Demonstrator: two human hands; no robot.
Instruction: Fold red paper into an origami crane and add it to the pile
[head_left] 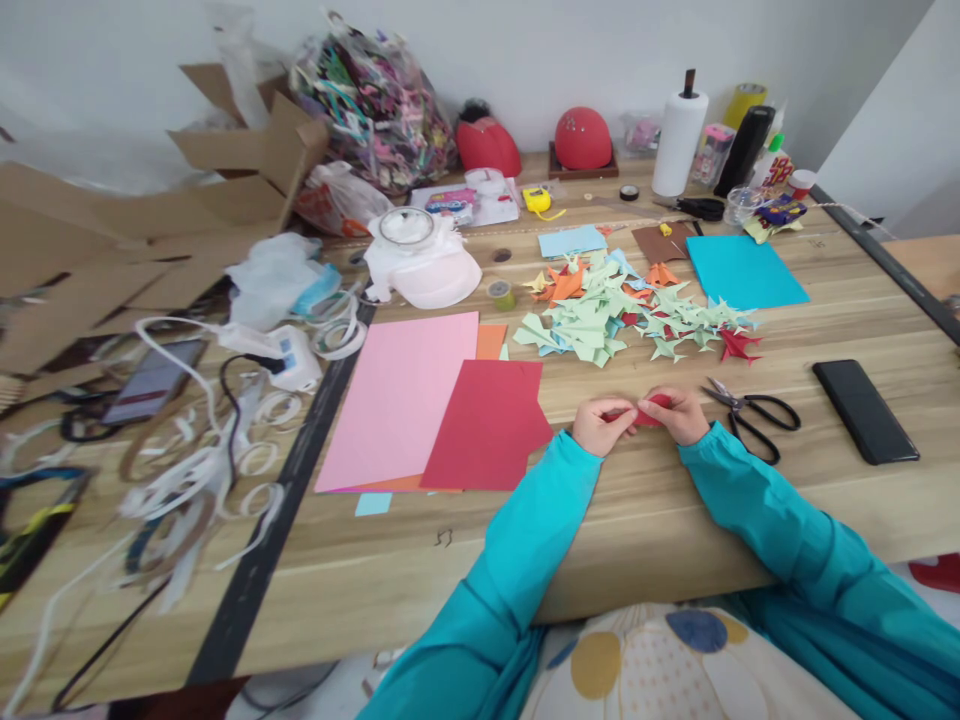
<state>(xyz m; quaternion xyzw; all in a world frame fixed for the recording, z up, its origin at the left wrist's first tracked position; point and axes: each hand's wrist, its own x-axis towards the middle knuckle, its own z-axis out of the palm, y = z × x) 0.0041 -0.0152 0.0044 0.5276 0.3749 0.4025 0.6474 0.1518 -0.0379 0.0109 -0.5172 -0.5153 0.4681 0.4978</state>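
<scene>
Red paper, a small piece [654, 410], sits between the two hands near the front of the wooden surface [420, 580]; take it as the clock's centre, 12 pointing away from the person. The left hand [602, 426] and the right hand [679, 412] are both closed in a pinch on it, thumbs against fingertips; whether it touches the wood I cannot tell. From 11 to 1 o'clock spreads the pile [592, 320] of folded paper, mostly pale green, its near edge just beyond the hands. At 3 o'clock the scissors [750, 408] lie close to the right hand, blades slightly apart, and past them the phone [866, 412], with bare wood between. At 9 o'clock a red sheet [480, 430] overlaps a pink sheet [405, 390]; a strip of wood separates its jagged right edge from the left hand. The blue sheet [746, 272] rests at 1 o'clock, beyond the pile's right end. Toward 6 o'clock, bare wood runs between the sleeves to the surface's front edge, close to the person's lap. A black strip [277, 510] bounds the sheets' side at 8 to 9 o'clock.
</scene>
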